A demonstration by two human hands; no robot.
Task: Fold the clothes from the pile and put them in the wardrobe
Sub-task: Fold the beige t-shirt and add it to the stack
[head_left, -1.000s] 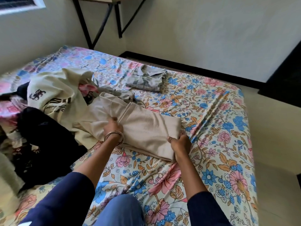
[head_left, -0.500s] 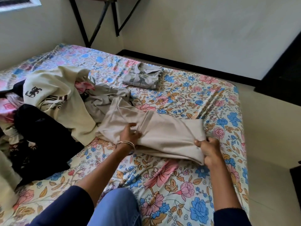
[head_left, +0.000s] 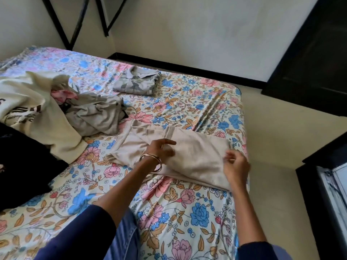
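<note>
Honestly, head view: beige trousers (head_left: 189, 156) lie part-folded near the bed's (head_left: 187, 212) right edge. Left hand (head_left: 159, 150) rests on them, fingers loose; right hand (head_left: 235, 167) blurred at their end, grip unclear. Risk: fabric slides off that edge, fold springs apart. Wardrobe hidden; pile (head_left: 37, 113) cut off left

Home bedroom: floral-sheeted bed (head_left: 187, 212)

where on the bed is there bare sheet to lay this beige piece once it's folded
Bare sheet lies between the folded grey shirt and the beige garment, out to the right edge. Another patch sits in front of the garment, right of your knee. The left is crowded: cream top, grey clothes, black garment.
</note>
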